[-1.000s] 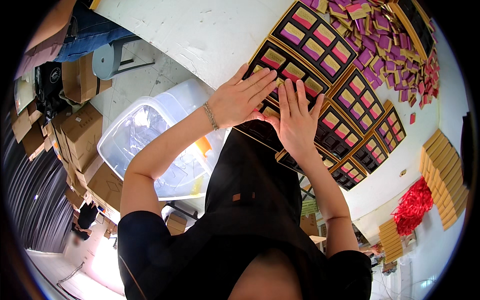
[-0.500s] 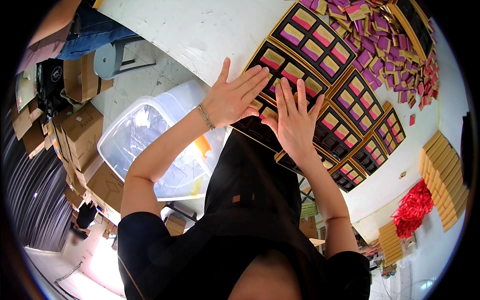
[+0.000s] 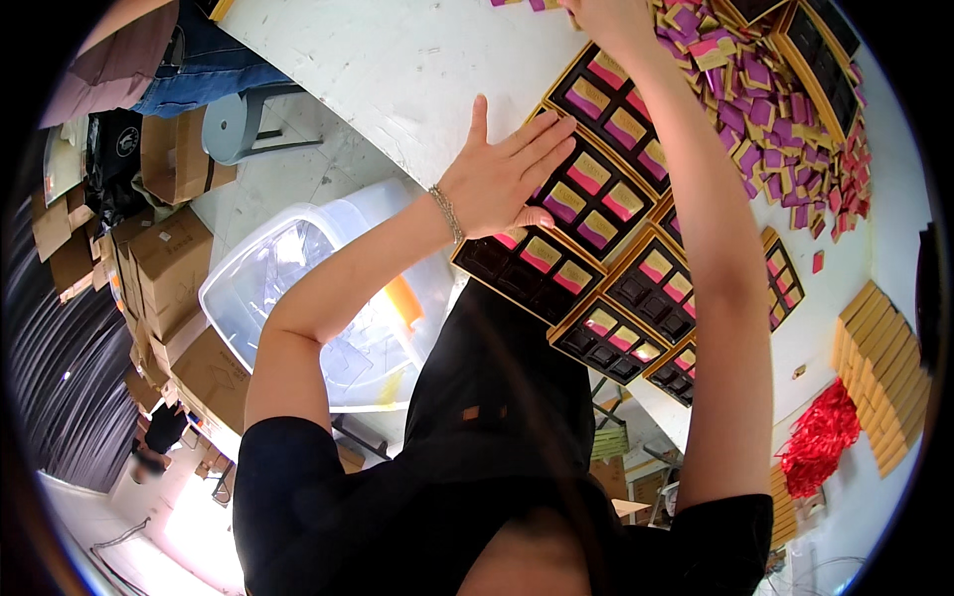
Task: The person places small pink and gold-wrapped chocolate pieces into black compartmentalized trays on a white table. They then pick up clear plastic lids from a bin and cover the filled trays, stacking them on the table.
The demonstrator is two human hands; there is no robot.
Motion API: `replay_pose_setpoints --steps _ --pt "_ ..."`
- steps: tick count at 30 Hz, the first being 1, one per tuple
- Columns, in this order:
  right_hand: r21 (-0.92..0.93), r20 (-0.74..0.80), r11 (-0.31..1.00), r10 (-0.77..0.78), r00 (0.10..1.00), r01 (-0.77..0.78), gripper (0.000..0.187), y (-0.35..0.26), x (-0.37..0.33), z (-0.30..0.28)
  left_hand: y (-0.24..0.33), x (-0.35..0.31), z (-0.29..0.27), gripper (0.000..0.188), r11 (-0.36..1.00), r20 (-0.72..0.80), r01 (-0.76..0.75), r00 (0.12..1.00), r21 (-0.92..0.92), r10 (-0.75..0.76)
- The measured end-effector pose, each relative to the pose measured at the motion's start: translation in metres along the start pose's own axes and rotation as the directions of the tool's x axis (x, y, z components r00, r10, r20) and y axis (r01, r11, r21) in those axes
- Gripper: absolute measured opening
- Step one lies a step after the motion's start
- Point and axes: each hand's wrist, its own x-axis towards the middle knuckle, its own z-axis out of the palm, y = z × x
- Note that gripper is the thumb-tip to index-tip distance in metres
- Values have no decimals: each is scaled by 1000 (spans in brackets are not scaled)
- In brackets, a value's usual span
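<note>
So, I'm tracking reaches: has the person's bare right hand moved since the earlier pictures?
Yes: the bare right hand has gone toward the view's top edge, beyond the black, gold-rimmed rectangular tray it was over earlier.

Two hands, one left hand [image 3: 502, 181] and one right hand [image 3: 614, 22]. One chain bracelet [image 3: 447, 214]. At least eight gold-edged black trays [image 3: 489, 258] bearing wrapped pieces [image 3: 588, 173], some partly hidden. Loose wrapped pieces [image 3: 740, 111] are too many to count. One table [image 3: 427, 60], one clear plastic bin [image 3: 328, 233], one round-topped stool [image 3: 227, 127], one heap of red shred [image 3: 820, 437].
</note>
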Motion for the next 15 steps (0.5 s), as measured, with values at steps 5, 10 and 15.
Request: replay_pose_setpoints --steps 5,10,15 --pt "-19 188 1000 27 982 -24 20 -3 17 1 -1 0 2 85 998 27 0 1000 65 -2" --pt "561 8 755 404 915 -338 32 -54 -36 -70 -4 -10 10 81 998 -39 53 998 -26 -54" --pt "762 644 -371 345 683 -531 26 -73 -137 -95 1 -16 -1 62 928 -360 174 885 -330 -294"
